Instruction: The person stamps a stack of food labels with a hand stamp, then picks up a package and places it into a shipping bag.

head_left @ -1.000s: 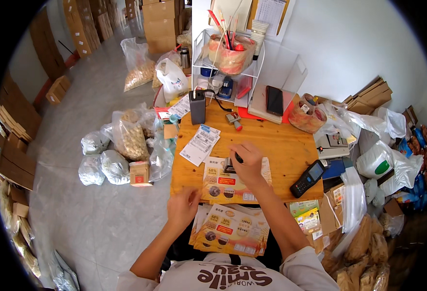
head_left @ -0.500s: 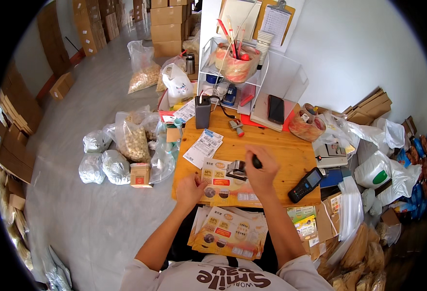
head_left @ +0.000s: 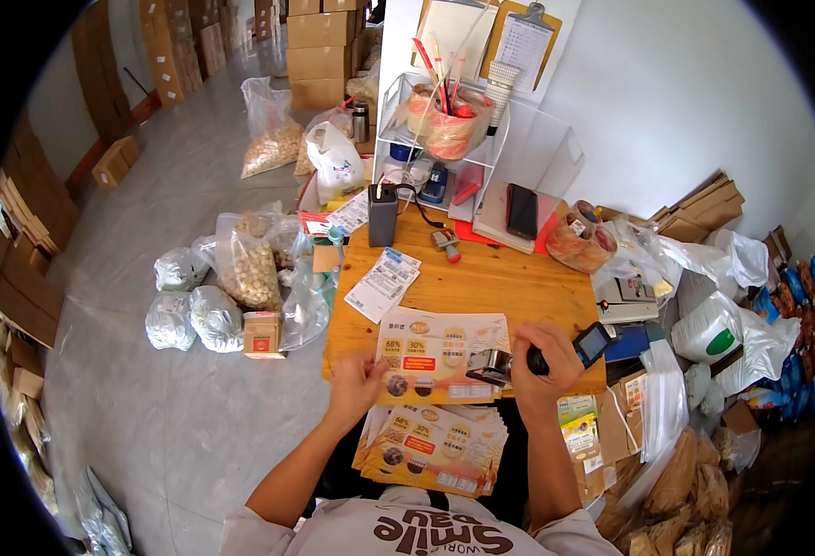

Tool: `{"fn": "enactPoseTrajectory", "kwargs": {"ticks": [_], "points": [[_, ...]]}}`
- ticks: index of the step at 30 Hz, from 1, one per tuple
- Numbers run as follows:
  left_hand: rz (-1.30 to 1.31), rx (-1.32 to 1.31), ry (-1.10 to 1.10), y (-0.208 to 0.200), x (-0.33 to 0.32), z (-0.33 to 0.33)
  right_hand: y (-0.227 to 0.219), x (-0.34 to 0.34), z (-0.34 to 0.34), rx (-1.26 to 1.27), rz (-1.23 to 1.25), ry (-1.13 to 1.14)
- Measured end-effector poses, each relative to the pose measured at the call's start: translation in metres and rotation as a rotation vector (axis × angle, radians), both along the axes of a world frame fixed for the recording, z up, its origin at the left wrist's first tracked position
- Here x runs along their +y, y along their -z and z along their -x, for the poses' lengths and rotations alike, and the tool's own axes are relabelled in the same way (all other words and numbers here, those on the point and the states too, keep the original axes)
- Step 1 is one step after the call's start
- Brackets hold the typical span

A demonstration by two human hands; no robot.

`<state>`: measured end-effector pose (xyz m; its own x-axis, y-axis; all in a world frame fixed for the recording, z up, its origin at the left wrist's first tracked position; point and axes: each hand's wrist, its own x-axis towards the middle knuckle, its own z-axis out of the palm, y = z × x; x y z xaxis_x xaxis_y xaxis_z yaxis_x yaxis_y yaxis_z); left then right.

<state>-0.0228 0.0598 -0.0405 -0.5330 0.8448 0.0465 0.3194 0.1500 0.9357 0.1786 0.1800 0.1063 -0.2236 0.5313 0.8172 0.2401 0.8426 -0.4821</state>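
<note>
A flat orange-and-cream printed sheet (head_left: pixel 444 332) lies at the front of the wooden table. My left hand (head_left: pixel 356 385) is closed at its left edge, thumb and fingers pinched there. My right hand (head_left: pixel 551 366) grips the black knob of a metal-framed hand stamp (head_left: pixel 491 366), whose silver body is over the lower right part of the sheet. Whether the stamp's face touches the sheet, I cannot tell. A stack of similar printed sheets (head_left: pixel 430 454) rests on my lap, just below the table edge.
White shipping labels (head_left: pixel 381 285), a dark power bank (head_left: pixel 383 218) and a small red-and-grey tool (head_left: pixel 446 244) are on the table. A handheld scanner (head_left: pixel 593 343) lies beside my right hand. Behind stand a phone (head_left: pixel 523 210), a tape roll (head_left: pixel 581 239) and a wire rack (head_left: pixel 393 116).
My right hand and the stamp have moved right and toward me, from the sheet's upper part to its lower right. More of the sheet's top shows. My left hand stays at the left edge.
</note>
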Motion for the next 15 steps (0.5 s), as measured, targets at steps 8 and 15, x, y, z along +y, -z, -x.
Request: {"fn": "enactPoseTrajectory", "kwargs": {"ticks": [8, 15], "points": [[0.085, -0.201, 0.106, -0.041, -0.045, -0.017, 0.009, 0.005, 0.013, -0.046, -0.013, -0.038], [0.584, 0.348, 0.356, -0.053, -0.064, -0.019, 0.04, 0.033, 0.053, -0.063, -0.065, -0.113]]}}
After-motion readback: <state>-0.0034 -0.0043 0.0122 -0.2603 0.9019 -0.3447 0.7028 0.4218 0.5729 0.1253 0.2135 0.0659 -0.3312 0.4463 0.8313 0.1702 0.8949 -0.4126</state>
